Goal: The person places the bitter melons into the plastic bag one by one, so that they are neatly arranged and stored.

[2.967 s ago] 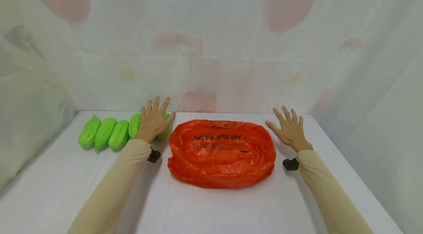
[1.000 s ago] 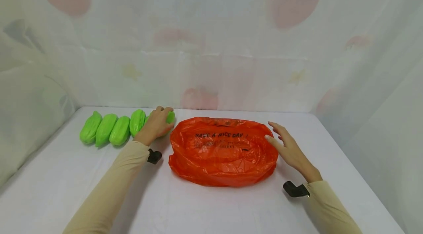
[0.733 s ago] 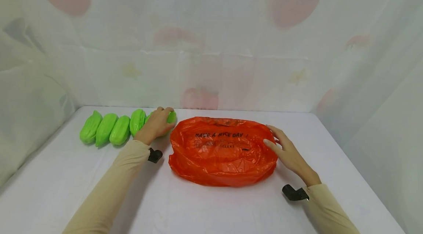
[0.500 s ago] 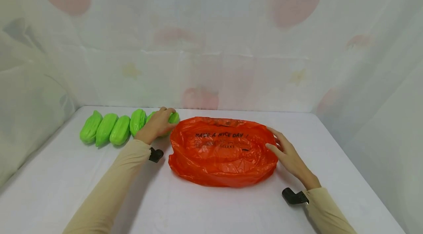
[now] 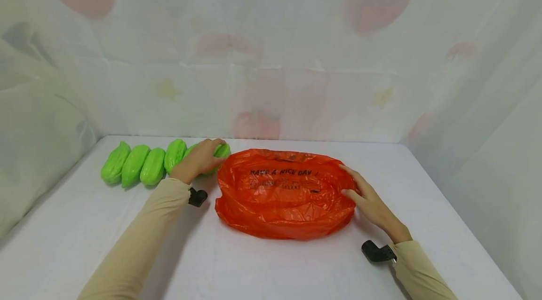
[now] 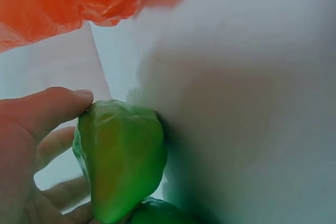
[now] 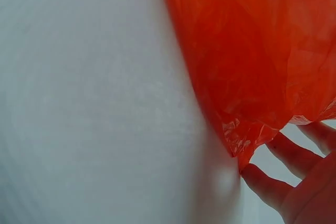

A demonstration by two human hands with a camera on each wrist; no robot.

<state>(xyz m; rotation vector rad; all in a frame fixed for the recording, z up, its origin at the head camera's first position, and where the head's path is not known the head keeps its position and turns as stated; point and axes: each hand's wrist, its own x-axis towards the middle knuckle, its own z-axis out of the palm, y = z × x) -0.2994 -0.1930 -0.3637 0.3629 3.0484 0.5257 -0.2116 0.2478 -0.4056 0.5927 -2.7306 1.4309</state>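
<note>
My left hand (image 5: 200, 159) grips the rightmost green, gourd-like vegetable (image 5: 222, 150) at the back of the table. In the left wrist view the thumb and fingers lie round this vegetable (image 6: 123, 153), and part of another green one (image 6: 160, 213) shows below it. An orange-red plastic bag (image 5: 283, 220) printed "HAVE A NICE DAY!" stands with its mouth spread wide. At its right rim my right hand (image 5: 374, 206) pinches the film. From the right wrist, the bag (image 7: 241, 66) narrows to a point at the thumb tip, other fingers being partly behind it.
Several more green vegetables (image 5: 153, 167) lie in a row to the left, one of them partly covered by my left hand. White cloth covers the table (image 5: 262, 267). A pale printed curtain (image 5: 271, 98) hangs behind it and at both sides.
From a spread pose over the row, my left hand has come down and taken hold of the end vegetable, which has shifted slightly right. My right hand has moved left onto the bag's rim.
</note>
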